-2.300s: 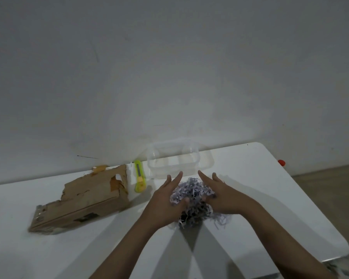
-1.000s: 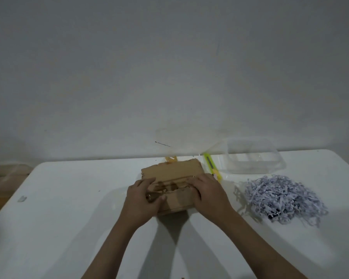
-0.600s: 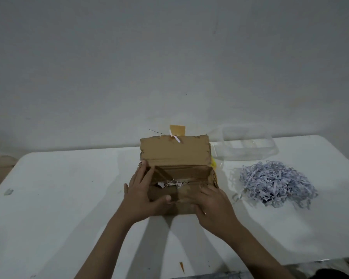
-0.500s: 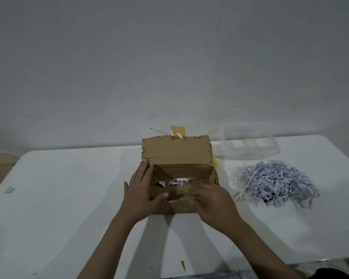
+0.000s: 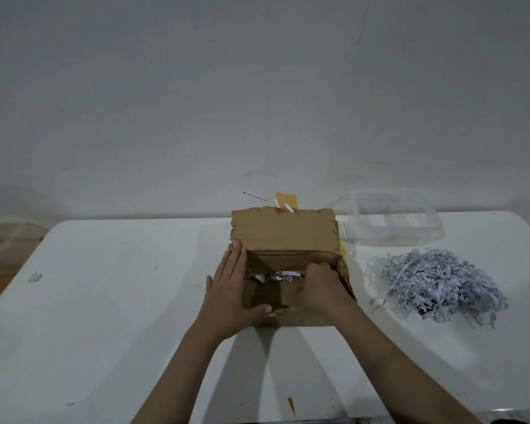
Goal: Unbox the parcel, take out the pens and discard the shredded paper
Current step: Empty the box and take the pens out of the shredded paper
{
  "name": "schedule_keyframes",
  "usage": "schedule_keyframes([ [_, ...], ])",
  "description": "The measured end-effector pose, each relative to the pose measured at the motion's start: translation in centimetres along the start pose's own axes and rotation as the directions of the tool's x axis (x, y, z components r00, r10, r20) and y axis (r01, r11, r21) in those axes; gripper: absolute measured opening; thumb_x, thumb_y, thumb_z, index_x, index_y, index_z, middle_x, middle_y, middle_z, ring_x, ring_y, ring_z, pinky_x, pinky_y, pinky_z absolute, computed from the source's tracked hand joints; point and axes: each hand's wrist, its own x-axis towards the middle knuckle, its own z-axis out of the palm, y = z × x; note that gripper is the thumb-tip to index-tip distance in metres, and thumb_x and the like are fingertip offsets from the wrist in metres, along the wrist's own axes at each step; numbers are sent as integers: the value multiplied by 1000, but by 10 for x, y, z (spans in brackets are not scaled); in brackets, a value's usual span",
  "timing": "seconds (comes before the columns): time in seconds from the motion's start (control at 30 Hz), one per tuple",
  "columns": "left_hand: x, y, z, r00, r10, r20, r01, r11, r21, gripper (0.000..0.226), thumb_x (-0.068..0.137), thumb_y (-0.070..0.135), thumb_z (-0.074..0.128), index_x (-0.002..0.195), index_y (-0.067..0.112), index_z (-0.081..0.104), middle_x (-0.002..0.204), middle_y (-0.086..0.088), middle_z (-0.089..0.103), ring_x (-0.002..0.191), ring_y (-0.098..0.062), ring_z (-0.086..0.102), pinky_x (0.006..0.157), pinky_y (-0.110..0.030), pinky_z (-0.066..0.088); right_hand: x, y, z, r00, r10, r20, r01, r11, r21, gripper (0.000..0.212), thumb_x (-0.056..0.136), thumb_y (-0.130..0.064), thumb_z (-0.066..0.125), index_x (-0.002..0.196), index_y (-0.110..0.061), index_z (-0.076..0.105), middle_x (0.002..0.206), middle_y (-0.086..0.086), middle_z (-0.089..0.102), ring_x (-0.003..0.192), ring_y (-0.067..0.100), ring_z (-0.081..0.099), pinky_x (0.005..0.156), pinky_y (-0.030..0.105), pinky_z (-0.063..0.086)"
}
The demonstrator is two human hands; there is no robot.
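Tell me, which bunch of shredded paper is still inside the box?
The few white shredded paper strips in the open brown cardboard box, between the hands. The big pale purple shredded paper pile lies loose on the white table, right of the box.

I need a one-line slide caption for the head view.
Both hands at open cardboard box; shredded paper pile lies to its right.

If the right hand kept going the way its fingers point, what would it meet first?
Most likely the shredded paper inside the open cardboard box; the right hand curls into the opening, though depth there is unclear.
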Motion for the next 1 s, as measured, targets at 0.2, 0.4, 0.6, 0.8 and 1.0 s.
schedule_keyframes([
  [0.2,1,-6,4,998,46,-32,-49,993,-103,118,63,64,65,148,29,-9,155,15,-18,141,-1,-17,118,-46,8,7,-22,10,993,-112,31,104,974,203,19,76,-21,70,84,-16,54,87,1,55,81,18,54,50,19,31],
  [0.4,-2,-7,7,994,41,-99,-59,979,-195,117,66,44,79,147,31,-4,155,19,-10,140,6,-12,108,-7,1,15,-47,27,996,-55,-67,65,984,165,29,64,-32,72,84,-15,60,84,4,65,82,26,64,58,30,52],
  [0.6,-5,-6,8,990,1,-140,-31,977,-209,117,62,51,77,147,32,-1,154,21,-6,141,6,-7,107,-6,4,17,-54,31,975,-156,-161,178,975,129,8,74,-14,62,79,-19,59,88,5,68,87,28,63,66,32,50],
  [0.8,-3,-4,6,988,-33,-154,-7,967,-256,116,63,41,82,150,24,8,155,19,3,142,4,0,114,-20,13,22,-58,28,914,-406,-10,407,913,21,21,76,-1,56,89,-12,67,93,10,71,89,29,65,62,30,47],
  [1.0,-2,-3,3,989,-46,-141,8,966,-257,119,58,51,80,150,26,7,154,21,1,141,7,-1,114,-20,13,25,-55,23,922,-381,68,373,922,108,19,76,6,52,84,-2,67,90,16,69,87,29,64,60,28,44],
])
